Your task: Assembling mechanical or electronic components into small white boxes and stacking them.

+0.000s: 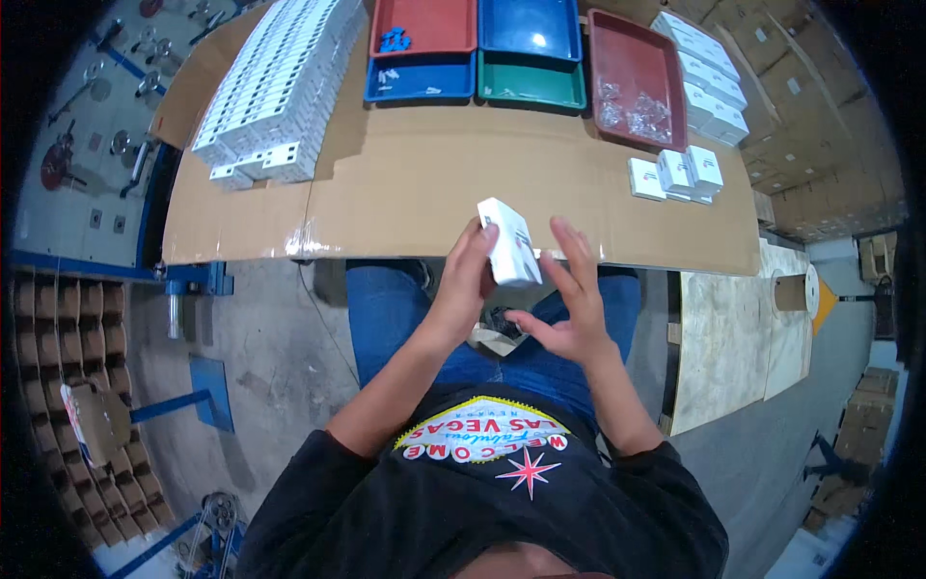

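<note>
A small white box (511, 243) with printing on its side is held tilted above the table's near edge. My left hand (468, 273) grips it from the left, thumb on its face. To the right of the box, my right hand (577, 307) has its fingers spread, the fingertips close to the box's lower right side; whether they touch it I cannot tell. Several similar small white boxes (675, 174) sit in a group on the right part of the cardboard-covered table (434, 183).
A tall stack of white pieces (275, 87) stands at the table's left. Along the back are a red tray (424, 21) with blue parts, blue trays (420, 79) (531, 27), a green tray (531, 82) and a dark red tray (632, 58) holding clear parts. White boxes (709, 82) are stacked far right.
</note>
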Demonstrator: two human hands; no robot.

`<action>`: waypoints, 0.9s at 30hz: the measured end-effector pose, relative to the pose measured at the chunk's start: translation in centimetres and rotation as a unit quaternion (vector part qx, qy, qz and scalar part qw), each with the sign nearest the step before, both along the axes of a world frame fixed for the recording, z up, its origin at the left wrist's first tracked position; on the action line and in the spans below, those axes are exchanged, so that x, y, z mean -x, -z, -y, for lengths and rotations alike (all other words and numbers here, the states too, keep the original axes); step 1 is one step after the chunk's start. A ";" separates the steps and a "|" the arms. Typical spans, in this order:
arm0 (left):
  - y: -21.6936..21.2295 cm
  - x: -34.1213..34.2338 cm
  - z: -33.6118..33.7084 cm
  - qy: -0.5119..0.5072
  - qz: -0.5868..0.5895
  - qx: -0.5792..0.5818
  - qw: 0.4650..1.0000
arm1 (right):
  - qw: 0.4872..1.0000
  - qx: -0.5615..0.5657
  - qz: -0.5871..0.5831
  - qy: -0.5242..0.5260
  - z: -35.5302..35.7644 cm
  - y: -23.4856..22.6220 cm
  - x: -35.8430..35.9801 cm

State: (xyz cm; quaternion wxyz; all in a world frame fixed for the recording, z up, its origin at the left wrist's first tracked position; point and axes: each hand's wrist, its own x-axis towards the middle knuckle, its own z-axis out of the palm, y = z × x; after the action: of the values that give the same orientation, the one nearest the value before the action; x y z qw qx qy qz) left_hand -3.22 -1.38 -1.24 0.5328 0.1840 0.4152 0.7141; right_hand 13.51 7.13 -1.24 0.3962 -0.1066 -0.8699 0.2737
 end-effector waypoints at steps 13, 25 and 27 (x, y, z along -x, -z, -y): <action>-1.0 0.1 2.2 0.108 0.078 0.096 0.986 | 0.976 0.130 0.143 -0.095 0.2 -1.9 2.4; -1.1 -2.8 2.5 0.110 0.112 0.103 0.982 | 0.988 0.137 0.011 -0.065 0.5 1.0 2.8; -1.6 -3.4 2.4 0.076 0.091 0.084 0.989 | 0.987 0.141 -0.010 -0.078 0.4 1.3 2.7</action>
State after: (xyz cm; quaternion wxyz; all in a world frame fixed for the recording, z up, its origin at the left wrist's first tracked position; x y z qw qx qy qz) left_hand 0.17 -3.78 0.40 0.6350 0.1040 0.4079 0.6478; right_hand 10.76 6.71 -2.52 0.3635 -0.0901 -0.8244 0.4245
